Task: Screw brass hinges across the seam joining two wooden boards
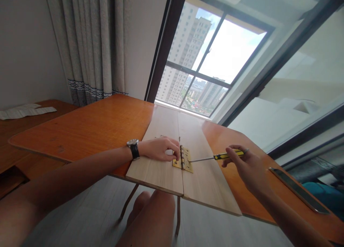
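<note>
Two pale wooden boards (156, 173) lie side by side, and a brass hinge (187, 160) spans the seam between them. My left hand (163, 149), with a watch (133, 148) on the wrist, rests on the left board with its fingers curled at the hinge's left leaf. What those fingertips hold, if anything, is too small to tell. In my right hand (242, 161) is a yellow and black screwdriver (220, 156), held nearly level, its tip at the hinge's right leaf. A few small screws (161, 136) lie behind my left hand.
The boards lie across an orange wooden table (88, 128). A dark flat device (298, 190) sits near the table's right edge. Beyond the table are a window (206, 60) and a grey curtain (94, 42). White paper strips (25, 111) lie on a surface at the far left.
</note>
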A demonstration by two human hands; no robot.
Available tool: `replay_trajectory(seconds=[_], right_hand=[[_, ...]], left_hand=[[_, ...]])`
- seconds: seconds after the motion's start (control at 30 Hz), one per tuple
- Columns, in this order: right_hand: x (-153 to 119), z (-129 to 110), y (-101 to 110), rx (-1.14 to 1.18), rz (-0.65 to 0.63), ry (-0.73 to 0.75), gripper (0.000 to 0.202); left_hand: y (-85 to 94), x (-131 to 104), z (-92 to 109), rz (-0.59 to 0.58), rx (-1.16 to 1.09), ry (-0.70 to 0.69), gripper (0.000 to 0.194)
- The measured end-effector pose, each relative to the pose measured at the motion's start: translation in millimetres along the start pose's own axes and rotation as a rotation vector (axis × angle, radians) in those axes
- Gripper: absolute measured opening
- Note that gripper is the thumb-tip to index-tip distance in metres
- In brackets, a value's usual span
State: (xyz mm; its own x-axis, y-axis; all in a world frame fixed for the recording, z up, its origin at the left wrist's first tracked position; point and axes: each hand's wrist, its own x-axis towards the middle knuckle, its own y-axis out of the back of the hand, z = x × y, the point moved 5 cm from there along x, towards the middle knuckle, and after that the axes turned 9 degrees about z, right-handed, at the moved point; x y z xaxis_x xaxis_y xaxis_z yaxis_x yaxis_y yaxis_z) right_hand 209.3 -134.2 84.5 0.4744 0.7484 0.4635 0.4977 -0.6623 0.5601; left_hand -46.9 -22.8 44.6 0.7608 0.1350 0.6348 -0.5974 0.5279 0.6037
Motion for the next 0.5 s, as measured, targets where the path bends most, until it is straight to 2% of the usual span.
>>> replay_trajectory(seconds=[0.13,0.33,0.5], right_hand=[[-2.5,6.3,-0.4,0.067,0.013,-0.030,0.045],[-0.2,3.7,-1.7,0.099,0.020,-0.036,0.044],[0.4,2.2,-5.1,0.135,-0.018,-0.007,0.044]], left_hand=[[-1.9,1.3,5.2,-0.032,-0.002,-0.010,0.016],[-3.1,2.0,9.7,-0.078,0.027,-0.059,0.015],[-4.4,3.3,9.8,-0.041,0.023,-0.036,0.013]])
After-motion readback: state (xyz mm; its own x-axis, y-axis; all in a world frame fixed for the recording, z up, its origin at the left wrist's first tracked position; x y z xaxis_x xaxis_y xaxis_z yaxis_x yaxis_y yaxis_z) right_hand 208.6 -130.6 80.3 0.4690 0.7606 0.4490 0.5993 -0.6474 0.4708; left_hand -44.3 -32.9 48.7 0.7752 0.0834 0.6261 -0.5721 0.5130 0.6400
